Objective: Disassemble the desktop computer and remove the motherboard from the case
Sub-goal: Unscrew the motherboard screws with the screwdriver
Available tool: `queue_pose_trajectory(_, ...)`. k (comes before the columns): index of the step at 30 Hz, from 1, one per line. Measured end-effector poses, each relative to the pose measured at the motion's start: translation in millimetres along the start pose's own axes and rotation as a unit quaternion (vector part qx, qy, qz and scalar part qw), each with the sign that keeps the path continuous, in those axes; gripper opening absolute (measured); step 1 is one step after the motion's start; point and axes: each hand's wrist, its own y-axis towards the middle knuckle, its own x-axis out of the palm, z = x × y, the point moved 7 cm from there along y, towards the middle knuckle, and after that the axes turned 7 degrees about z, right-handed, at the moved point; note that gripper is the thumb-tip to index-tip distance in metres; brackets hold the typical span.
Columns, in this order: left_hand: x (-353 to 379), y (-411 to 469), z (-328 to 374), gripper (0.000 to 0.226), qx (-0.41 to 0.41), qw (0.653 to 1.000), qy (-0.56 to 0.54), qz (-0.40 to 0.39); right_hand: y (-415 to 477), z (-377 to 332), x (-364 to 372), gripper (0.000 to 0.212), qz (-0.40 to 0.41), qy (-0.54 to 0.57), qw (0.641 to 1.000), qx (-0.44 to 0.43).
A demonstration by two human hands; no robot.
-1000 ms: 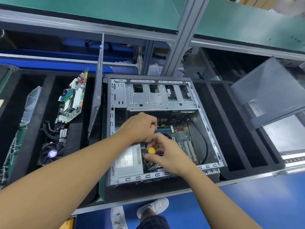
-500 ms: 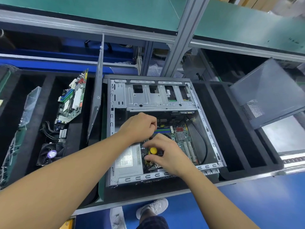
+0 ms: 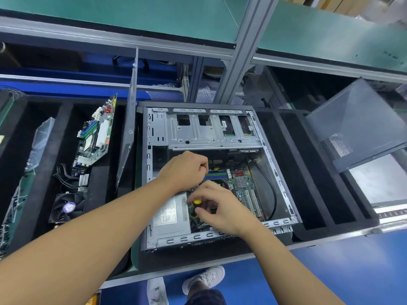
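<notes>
Little has moved in the last second. My right hand (image 3: 220, 208) keeps its place over the near-left part of the case (image 3: 275, 172). Only its fingers have shifted round the screwdriver (image 3: 196, 201), whose yellow cap stands in the same spot. They now pinch the handle just under the cap, thumb on the near side, the rest fanned out. I take that as one more turn on the same screw, so the board is not free yet.

My left hand (image 3: 185, 170) has stayed put too, knuckles up in the middle of the case, fingers curled under. Whether they clamp anything I cannot tell, as the hand hides it.

The motherboard (image 3: 242, 183) lies flat on the floor of the case, right of my hands. It is green, with coloured memory slots, a red connector block, white card slots and a black cable looping along its right edge. The grey power supply (image 3: 169, 214) sits at the case's near-left corner, and the drive cage (image 3: 209, 133) spans its far end. Left of the case, another board (image 3: 97, 137) and a fan (image 3: 68, 206) lie in a foam slot
</notes>
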Motion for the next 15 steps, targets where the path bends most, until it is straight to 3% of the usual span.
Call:
queue_pose_trajectory(5,0.2,-1.0,-0.1,0.026,0.0,1.0,0.003,0.006,0.1,0.2,-3.2,0.006,0.019,0.011,1.0,-0.006)
queue_pose_trajectory(8,0.7,0.0,-0.1,0.027,-0.004,1.0,0.007,0.004,-1.0,3.3,-3.1,0.036,0.014,0.02,1.0,0.019)
queue_pose_trajectory(11,1.7,1.1,-1.2,0.027,-0.012,1.0,0.008,0.003,-2.0,6.3,-3.0,0.03,0.004,0.054,0.997,0.062)
queue_pose_trajectory(15,0.6,0.3,-0.9,0.028,-0.01,1.0,0.013,0.01,-0.9,-0.9,-4.6,0.024,0.009,0.001,1.0,-0.006)
